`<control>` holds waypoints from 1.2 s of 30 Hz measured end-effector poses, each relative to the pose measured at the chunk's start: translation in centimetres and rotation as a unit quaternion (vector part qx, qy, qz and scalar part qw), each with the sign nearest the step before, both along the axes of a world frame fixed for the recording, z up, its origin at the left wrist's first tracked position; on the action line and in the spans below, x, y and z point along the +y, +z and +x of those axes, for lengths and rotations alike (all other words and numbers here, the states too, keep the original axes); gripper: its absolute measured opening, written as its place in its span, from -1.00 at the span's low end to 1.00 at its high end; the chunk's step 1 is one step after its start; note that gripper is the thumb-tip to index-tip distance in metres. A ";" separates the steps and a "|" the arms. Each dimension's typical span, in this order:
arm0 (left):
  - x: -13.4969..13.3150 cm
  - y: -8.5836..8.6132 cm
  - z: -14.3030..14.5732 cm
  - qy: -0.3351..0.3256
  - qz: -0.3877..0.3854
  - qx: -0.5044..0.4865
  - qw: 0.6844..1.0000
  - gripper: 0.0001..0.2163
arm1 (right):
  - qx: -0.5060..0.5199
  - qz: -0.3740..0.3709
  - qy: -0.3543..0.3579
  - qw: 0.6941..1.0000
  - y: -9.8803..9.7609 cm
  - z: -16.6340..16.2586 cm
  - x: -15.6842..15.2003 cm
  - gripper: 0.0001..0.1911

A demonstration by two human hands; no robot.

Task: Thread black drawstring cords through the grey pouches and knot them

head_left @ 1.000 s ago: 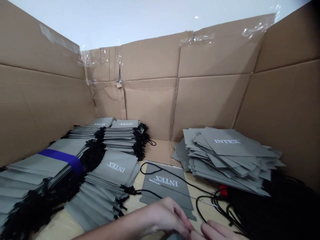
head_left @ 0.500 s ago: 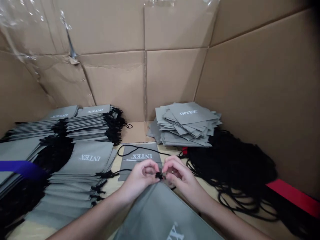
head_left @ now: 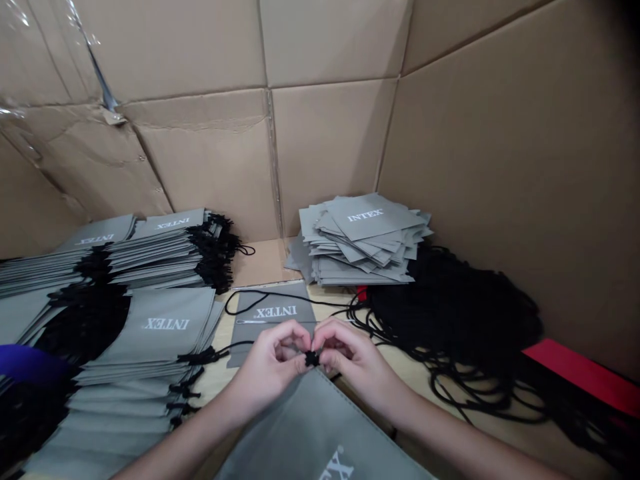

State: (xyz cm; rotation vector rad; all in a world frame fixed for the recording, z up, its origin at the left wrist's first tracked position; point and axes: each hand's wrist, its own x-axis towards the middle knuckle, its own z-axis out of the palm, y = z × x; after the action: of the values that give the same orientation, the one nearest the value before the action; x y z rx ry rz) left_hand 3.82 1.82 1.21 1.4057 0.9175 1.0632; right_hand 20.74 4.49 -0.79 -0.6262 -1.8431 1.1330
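Left hand [head_left: 267, 368] and right hand [head_left: 357, 360] pinch, fingers curled, what looks like a black cord knot [head_left: 312, 359] atop a grey INTEX drawstring bag [head_left: 315, 433]; corded bags [head_left: 160, 327] are stacked at 9 o'clock, while cordless bags [head_left: 360, 233] and loose black cords [head_left: 450, 313] lie at 2 o'clock.

Hands: a left hand [head_left: 265, 375] and a right hand [head_left: 358, 360], both bare, slim, with long, slender fingers [head_left: 340, 331]; the nails were too small to make out.

Forearms: a left forearm [head_left: 173, 448] and a right forearm [head_left: 470, 448], slim and bare, running from the wrists to the lower edge of the view.

Wrist: a small dark mark [head_left: 393, 434] showed just behind the right hand; whether band or strap could not be told.
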 end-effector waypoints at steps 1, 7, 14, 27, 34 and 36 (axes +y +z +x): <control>0.0 0.0 0.0 0.003 0.003 0.003 1.000 -0.70 | -0.002 0.002 -0.006 1.000 0.0 0.0 0.0 -0.96; -0.5 0.0 0.1 -0.006 0.033 0.013 0.999 -0.75 | 0.027 -0.024 -0.020 0.999 -0.5 -0.9 -1.4 -0.86; -1.4 0.2 0.8 -0.026 0.025 0.036 0.999 -0.83 | 0.007 0.013 -0.023 1.000 -0.5 -1.1 -2.1 -0.74; -2.5 0.7 0.5 0.029 0.212 0.288 0.934 -0.89 | -0.053 0.023 -0.039 0.998 0.5 -0.5 -2.7 -0.72; -0.8 0.2 -0.3 0.059 0.129 0.221 0.965 -0.89 | -0.036 -0.038 -0.039 0.998 -1.0 -0.5 -1.4 -0.74; -0.4 0.1 -0.4 0.059 0.106 0.187 0.975 -0.89 | -0.024 -0.043 0.002 0.999 -0.9 -0.4 -1.2 -0.71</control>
State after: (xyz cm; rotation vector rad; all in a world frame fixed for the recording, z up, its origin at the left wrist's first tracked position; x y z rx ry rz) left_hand 3.45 1.42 1.27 1.7875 1.1967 1.0250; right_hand 20.37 3.31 -1.66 -0.7063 -1.8443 1.2143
